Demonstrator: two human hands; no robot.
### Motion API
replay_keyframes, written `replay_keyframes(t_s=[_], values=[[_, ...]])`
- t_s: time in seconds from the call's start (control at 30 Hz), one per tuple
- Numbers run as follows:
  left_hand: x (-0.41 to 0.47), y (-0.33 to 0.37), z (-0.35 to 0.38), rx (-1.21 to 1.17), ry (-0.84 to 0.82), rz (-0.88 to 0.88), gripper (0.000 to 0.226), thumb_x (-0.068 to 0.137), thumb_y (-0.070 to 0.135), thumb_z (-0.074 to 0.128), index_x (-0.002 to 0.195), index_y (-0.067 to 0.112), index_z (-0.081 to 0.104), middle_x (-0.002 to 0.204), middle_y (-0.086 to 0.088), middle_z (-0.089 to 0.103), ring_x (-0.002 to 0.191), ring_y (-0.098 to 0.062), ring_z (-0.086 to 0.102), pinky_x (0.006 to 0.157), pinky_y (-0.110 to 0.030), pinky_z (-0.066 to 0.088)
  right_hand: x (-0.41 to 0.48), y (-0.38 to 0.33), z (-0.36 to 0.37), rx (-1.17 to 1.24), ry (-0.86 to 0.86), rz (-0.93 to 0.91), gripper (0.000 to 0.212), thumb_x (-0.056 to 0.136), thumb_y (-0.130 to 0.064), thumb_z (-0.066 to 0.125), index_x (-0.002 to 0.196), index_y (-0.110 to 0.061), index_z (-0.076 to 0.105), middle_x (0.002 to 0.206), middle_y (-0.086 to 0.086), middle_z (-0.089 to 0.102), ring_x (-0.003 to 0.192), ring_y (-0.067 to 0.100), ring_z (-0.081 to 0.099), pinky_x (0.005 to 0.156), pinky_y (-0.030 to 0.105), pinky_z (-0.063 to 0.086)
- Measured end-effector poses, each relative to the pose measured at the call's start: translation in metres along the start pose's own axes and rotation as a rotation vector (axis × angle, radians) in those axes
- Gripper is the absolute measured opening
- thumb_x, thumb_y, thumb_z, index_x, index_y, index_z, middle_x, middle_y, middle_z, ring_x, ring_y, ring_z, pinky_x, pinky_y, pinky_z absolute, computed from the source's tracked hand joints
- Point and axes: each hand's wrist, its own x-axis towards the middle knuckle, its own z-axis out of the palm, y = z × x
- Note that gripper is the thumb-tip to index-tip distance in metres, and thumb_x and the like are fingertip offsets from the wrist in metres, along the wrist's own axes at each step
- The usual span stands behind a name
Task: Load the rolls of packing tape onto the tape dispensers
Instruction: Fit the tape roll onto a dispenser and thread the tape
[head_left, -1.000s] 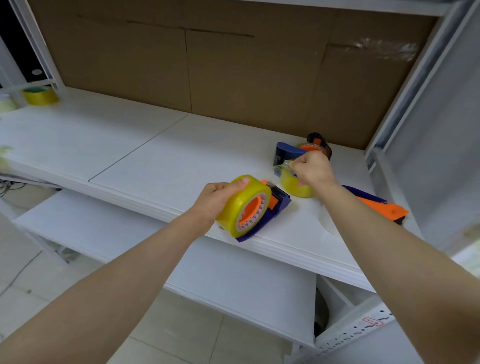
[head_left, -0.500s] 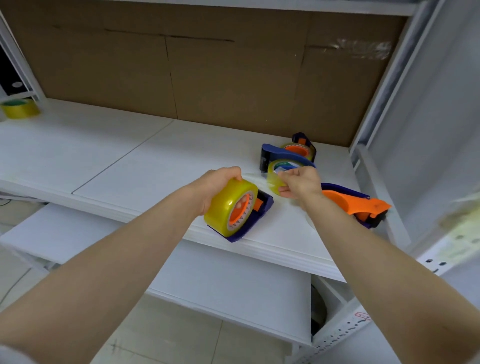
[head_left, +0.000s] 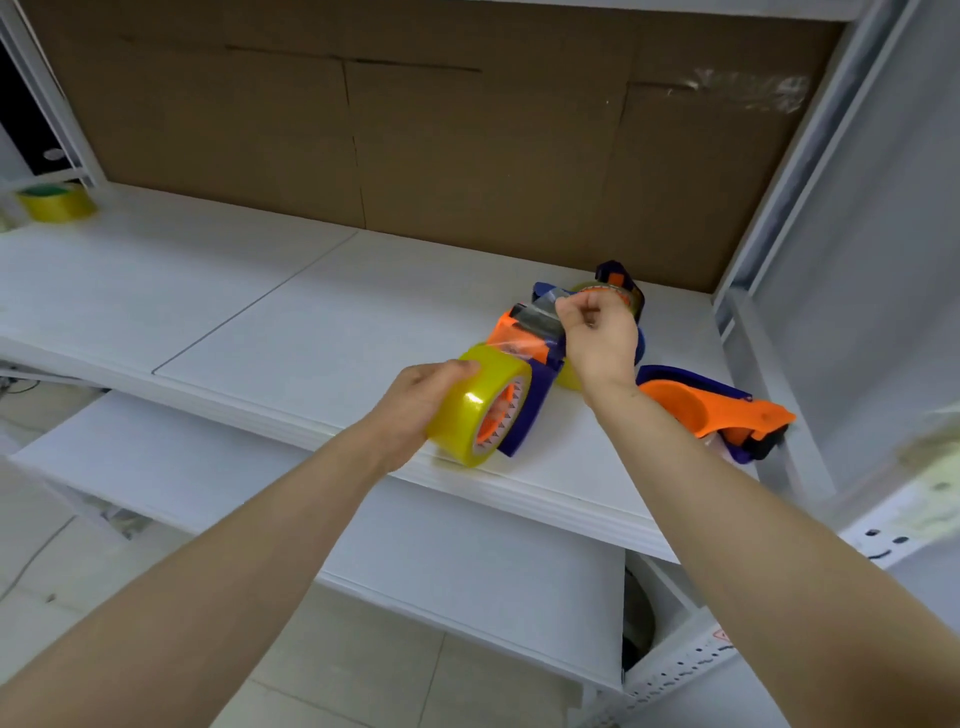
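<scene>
Although a yellow roll (head_left: 475, 402) already sits on the orange hub of the nearest dispenser (head_left: 524, 384), just below the middle of the frame, we judge this one only half loaded: its tape end is drawn out but not yet laid across the cutting end. Our left hand (head_left: 415, 410) wraps over the roll from the left, fingers (head_left: 457, 366) curled on its top, bracing it and the dispenser against the white surface (head_left: 332, 332) near its front edge. The forearm runs up from the lower left corner.

Just beyond, our right hand (head_left: 597, 338) is closed with the wrist bent and the knuckles turned up. Its fingers (head_left: 569, 312) pinch the clear tape strip (head_left: 524, 344), which stretches from the top of the roll up past the dispenser's orange front plate.

To the right, another orange and blue dispenser (head_left: 717, 410) lies on its side near the shelf upright; we cannot tell whether it carries a roll. Behind the right hand a further dispenser (head_left: 621, 283) appears to hold tape, mostly hidden. Far off in the upper left of the frame, a spare yellow roll (head_left: 57, 202) rests alone, so at least one load probably remains.
</scene>
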Motion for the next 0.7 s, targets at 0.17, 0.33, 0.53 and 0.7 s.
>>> replay_keyframes(t_s=[0.17,0.33,0.53,0.7], values=[[-0.005,0.024,-0.003,0.051,-0.11,-0.108,0.039,0.09,0.052,0.037,0.096,0.023,0.062,0.099,-0.01,0.068,0.088,-0.024,0.064,0.085,-0.036,0.051,-0.012,-0.019,0.006,-0.036,-0.052,-0.167,0.012,0.092,-0.021,0.056,0.096,-0.009,0.056,0.08,-0.008,0.055,0.078,0.01,0.054,0.068,0.02,0.043],[-0.005,0.021,0.012,0.108,0.097,-0.08,0.051,0.083,0.069,0.043,0.096,0.023,0.06,0.089,-0.004,0.067,0.082,-0.019,0.064,0.073,-0.03,0.052,-0.014,-0.027,0.004,-0.052,-0.083,-0.175,0.009,0.091,-0.022,0.058,0.092,-0.013,0.055,0.076,-0.01,0.055,0.079,0.011,0.055,0.073,0.028,0.047],[-0.005,0.018,0.015,0.09,0.179,-0.002,0.045,0.082,0.066,0.047,0.081,0.022,0.054,0.077,0.0,0.064,0.072,-0.014,0.061,0.06,-0.025,0.048,-0.01,-0.041,-0.007,-0.098,-0.105,-0.259,0.007,0.09,-0.021,0.057,0.09,-0.015,0.057,0.07,-0.015,0.054,0.067,0.004,0.053,0.064,0.022,0.046],[-0.006,0.016,0.015,0.094,0.185,-0.001,0.031,0.09,0.052,0.046,0.076,0.024,0.05,0.075,0.001,0.06,0.07,-0.013,0.058,0.06,-0.024,0.047,-0.002,-0.053,-0.013,-0.15,-0.22,-0.109,0.015,0.078,-0.025,0.067,0.076,-0.018,0.054,0.068,-0.007,0.056,0.069,0.013,0.055,0.063,0.028,0.046]])
